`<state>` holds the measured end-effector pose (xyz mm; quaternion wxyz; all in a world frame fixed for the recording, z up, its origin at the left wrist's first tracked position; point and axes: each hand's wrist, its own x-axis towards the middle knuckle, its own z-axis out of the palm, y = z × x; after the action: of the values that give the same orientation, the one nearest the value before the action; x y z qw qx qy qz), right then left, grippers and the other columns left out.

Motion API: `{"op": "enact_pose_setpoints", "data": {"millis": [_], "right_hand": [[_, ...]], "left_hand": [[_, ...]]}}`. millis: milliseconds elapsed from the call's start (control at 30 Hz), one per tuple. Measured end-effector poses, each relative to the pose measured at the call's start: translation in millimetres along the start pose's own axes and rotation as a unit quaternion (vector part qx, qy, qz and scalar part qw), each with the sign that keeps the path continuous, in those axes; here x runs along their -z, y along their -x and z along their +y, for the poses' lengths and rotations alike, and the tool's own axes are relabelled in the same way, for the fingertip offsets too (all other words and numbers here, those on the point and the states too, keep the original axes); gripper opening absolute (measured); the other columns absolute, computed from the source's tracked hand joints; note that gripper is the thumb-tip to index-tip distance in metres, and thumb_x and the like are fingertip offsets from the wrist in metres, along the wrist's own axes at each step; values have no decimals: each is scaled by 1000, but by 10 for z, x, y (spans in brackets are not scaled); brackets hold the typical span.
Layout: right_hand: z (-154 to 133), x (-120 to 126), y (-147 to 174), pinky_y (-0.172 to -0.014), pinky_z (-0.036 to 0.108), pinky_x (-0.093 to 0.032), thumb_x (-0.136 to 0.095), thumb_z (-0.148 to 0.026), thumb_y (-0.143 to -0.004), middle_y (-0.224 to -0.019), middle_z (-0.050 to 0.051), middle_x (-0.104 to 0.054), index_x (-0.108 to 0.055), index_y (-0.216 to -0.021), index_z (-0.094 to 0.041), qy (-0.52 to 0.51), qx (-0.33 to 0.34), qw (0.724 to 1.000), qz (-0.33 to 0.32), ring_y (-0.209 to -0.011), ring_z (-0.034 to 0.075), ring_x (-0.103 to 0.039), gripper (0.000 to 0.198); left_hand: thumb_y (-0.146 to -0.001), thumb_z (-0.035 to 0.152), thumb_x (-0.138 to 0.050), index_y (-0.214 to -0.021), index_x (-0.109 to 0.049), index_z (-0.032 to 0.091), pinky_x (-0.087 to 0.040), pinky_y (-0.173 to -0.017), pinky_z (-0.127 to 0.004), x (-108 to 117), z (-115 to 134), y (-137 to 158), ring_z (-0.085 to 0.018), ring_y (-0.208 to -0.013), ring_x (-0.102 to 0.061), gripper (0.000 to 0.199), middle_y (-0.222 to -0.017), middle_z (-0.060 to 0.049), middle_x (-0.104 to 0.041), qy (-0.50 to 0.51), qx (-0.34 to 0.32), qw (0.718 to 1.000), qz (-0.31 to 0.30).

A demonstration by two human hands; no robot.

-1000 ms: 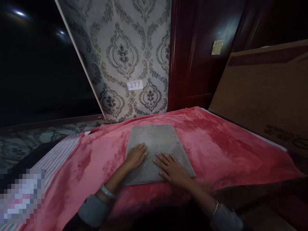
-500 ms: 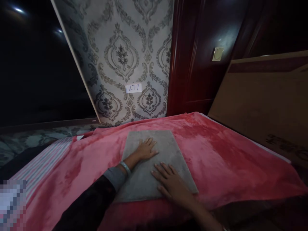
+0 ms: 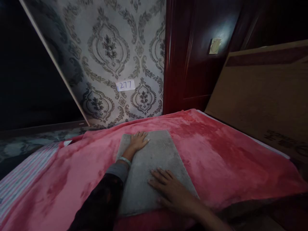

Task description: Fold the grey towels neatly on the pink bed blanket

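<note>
A grey rectangular mat with a soft, short-pile surface lies flat on a pink-red plush blanket. My left hand rests palm down near the mat's far left corner, fingers spread and fingertips close to the far edge. A band circles that wrist, below a dark sleeve with a grey cuff. My right hand lies palm down on the near right part of the mat, its fingers stretched out and slightly apart. Neither hand grips anything. The right forearm covers part of the mat's near edge.
Behind the blanket stands a patterned wallpapered wall with a paper label reading 277. A dark screen is at left, and a large cardboard box leans at right. Striped cloth shows beyond the blanket's left side.
My left hand has slid across the mat toward its far left corner. My right hand has shifted slightly nearer to me. The camera view has turned a little to the right.
</note>
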<state>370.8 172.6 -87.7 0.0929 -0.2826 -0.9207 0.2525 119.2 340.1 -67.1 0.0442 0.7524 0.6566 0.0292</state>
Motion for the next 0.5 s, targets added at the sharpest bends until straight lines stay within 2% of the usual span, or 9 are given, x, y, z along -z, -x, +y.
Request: {"op": "enact_pose_setpoints", "data": {"millis": [67,133,200,267,367,500], "right_hand": [[70,250,-109,-115,47,-34,-61,-33,-91,-154,8,-42,-48,-148,-26,-33,-1,999,8,-140,30,-40,59],[167,539,-337,-110,40,-41,-51,-28,-96,-145,12,-53,-50,-146,-19,-30,-31,996,78,-130,26,-52,51],[290,785,-659,-112,40,-38,-48,-26,-97,-145,16,-51,-47,-147,-12,25,-81,986,146,-132,26,-50,52],[439,909,-996,-117,42,-30,-46,-26,-99,-151,17,-43,-43,-149,-10,85,-144,971,170,-141,27,-39,53],[694,821,-1341,-119,50,-19,-42,-36,-103,-159,13,-30,-38,-153,-16,152,-205,950,178,-148,29,-22,55],[972,510,-1436,-118,55,-16,-37,-48,-103,-160,7,-30,-42,-152,-26,177,-219,947,156,-149,31,-20,54]], "left_hand": [[-98,57,-32,-155,-29,30,-13,-117,-65,-12,13,19,-32,-152,-17,64,-165,-8,-22,-2,7,1000,9],[-98,58,-32,-155,-30,31,-14,-118,-64,-22,23,28,-32,-152,-18,63,-165,-7,-23,-4,9,1000,15],[-97,57,-33,-154,-32,31,-14,-118,-63,-31,25,29,-31,-151,-20,63,-164,-6,-24,-7,6,1000,22],[-98,57,-33,-153,-34,30,-14,-118,-63,-39,20,27,-31,-151,-21,62,-164,-7,-26,-10,1,999,30],[-98,58,-32,-153,-35,28,-16,-117,-64,-52,6,22,-31,-151,-22,63,-163,-8,-28,-13,-2,999,33],[-97,58,-33,-153,-35,29,-16,-118,-63,-60,0,15,-31,-150,-23,63,-162,-7,-29,-6,-1,999,32]]}}
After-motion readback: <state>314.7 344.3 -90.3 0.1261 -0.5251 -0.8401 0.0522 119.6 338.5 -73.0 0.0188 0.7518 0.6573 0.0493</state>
